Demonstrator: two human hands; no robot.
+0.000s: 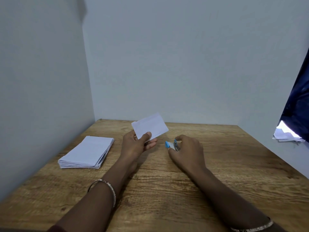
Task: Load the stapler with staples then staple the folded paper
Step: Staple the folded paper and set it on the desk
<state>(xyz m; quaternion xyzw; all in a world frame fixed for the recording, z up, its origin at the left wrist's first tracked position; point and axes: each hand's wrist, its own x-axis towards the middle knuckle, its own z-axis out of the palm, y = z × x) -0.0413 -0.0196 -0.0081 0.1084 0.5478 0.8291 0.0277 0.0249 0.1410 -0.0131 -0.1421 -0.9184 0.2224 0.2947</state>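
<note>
My left hand (136,144) holds a white folded paper (150,126) by its lower left corner, raised above the wooden table (167,190) and tilted to the right. A small blue stapler (171,145) sits at the table's middle, just right of the paper. My right hand (186,151) is curled over the stapler, fingers on its rear end, so that most of its body is hidden. No staples are visible.
A stack of folded white papers (87,152) lies on the table's left side, near the left wall. The table sits in a corner between two pale walls. At the right edge hangs dark cloth (297,104) above some loose papers (286,135).
</note>
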